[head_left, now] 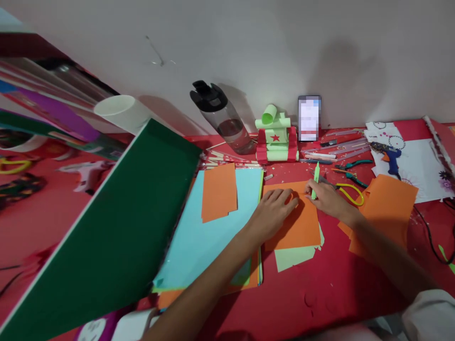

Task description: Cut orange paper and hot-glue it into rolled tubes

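Note:
A sheet of orange paper (298,232) lies in front of me over a torn piece of light green paper (293,258). My left hand (273,208) rests flat on the orange sheet, fingers spread and holding nothing. At the sheet's upper right, my right hand (325,199) grips a light green pen (316,177), held nearly upright; its lower tip is hidden by the fingers. Left of the sheet, a smaller orange piece (218,192) sits on a stack of light blue paper (192,246). More orange sheets (391,208) lie under and beside my right forearm.
A large dark green board (117,227) leans at the left. Along the wall stand a water bottle (231,123), a green and red paper model (277,139) and a phone (309,118). Yellow-handled scissors (351,193), pliers (355,170) and a blue glue gun (393,158) lie at the right.

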A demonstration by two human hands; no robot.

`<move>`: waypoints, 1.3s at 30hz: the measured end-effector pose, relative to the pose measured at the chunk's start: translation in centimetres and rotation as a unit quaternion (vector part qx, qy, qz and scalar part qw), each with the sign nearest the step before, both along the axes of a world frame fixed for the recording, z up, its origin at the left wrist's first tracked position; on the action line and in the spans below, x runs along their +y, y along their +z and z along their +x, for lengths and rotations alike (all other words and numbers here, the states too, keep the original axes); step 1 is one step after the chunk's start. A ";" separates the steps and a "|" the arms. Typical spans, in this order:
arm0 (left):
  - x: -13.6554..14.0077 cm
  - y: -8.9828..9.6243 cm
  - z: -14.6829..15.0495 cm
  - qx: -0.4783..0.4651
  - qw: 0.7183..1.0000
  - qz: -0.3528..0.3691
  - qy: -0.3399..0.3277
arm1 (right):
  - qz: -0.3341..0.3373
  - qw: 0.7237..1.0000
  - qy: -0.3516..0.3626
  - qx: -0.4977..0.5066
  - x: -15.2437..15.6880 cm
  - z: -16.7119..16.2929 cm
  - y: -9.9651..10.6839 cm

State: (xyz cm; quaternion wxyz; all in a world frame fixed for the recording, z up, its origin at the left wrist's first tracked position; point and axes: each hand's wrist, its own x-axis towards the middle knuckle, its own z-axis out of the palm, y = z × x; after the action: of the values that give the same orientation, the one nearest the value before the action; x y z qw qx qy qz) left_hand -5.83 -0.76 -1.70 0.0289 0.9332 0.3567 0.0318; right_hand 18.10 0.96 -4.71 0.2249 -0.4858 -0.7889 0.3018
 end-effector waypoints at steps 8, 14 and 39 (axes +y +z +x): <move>-0.8 -1.6 0.3 -0.049 0.998 0.017 -0.029 | 0.022 0.990 -0.079 0.112 -1.3 0.6 1.7; -1.6 -1.5 0.6 -0.054 0.998 0.038 -0.015 | -0.101 0.943 -0.127 0.290 -2.5 0.7 1.7; -2.1 -0.6 0.7 -0.028 0.996 0.088 -0.017 | 0.019 0.990 -0.121 0.066 -2.0 0.2 2.6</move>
State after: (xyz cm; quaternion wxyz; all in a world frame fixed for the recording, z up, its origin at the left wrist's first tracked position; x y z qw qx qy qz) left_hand -5.15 -2.85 -2.31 -0.0432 0.9368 0.3358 0.0884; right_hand 18.26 -1.06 -2.15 0.3206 -0.5524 -0.7133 0.2883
